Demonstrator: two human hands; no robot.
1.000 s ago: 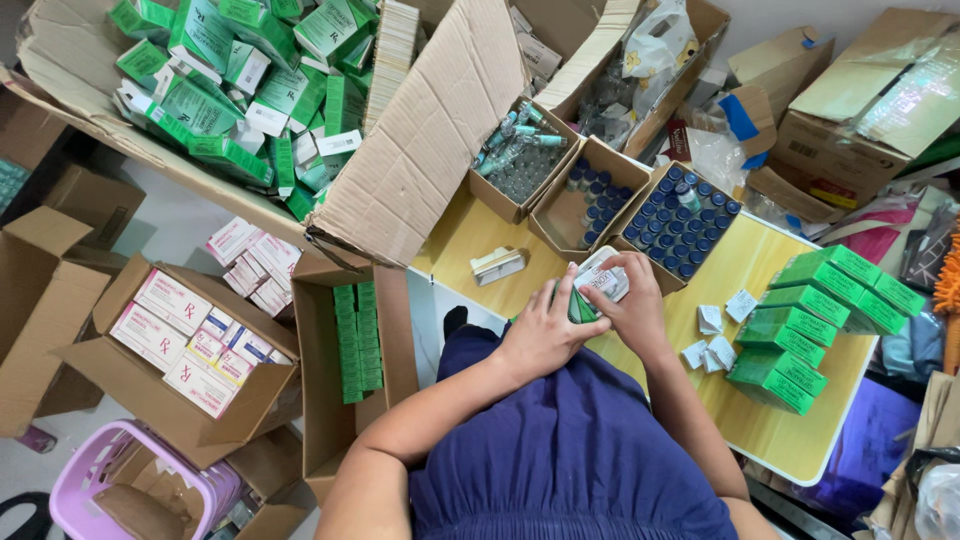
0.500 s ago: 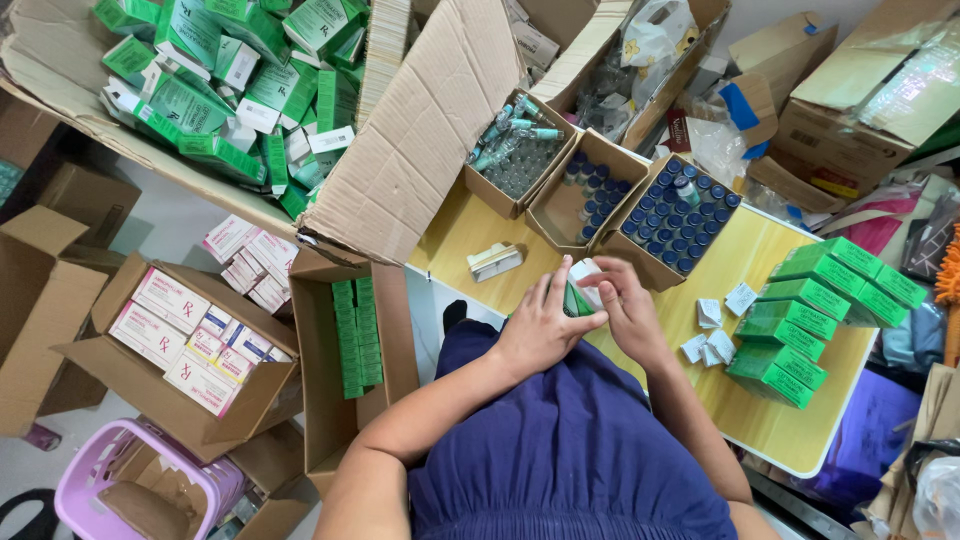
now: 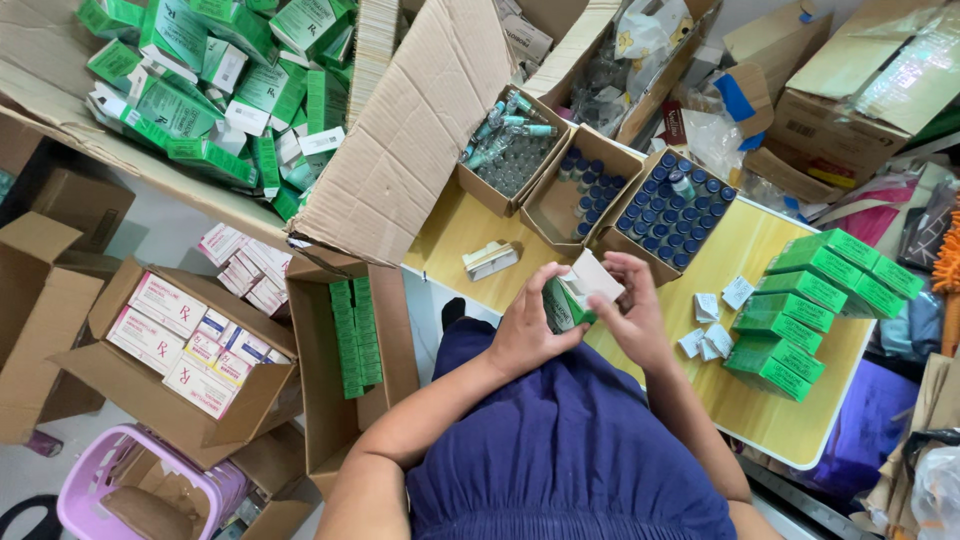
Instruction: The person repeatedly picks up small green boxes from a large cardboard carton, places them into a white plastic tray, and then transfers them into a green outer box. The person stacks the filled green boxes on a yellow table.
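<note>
Holding a small green-and-white cardboard carton (image 3: 566, 300) over the yellow table (image 3: 745, 400), the left hand (image 3: 525, 330) grips its body while the right hand's (image 3: 628, 315) fingers pinch its open white flap. This looks like the boxing step; closing the flap seems due. Beyond the table's near edge sit stacked green cartons (image 3: 800, 320), then a cardboard tray of blue-capped vials (image 3: 668, 212).

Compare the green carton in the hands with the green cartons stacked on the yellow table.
The held carton is single, gripped by the left hand and right hand, with a white flap or leaflet raised at its top. The stacked cartons are many, closed, lying flat and untouched. Both are small green boxes.
</note>
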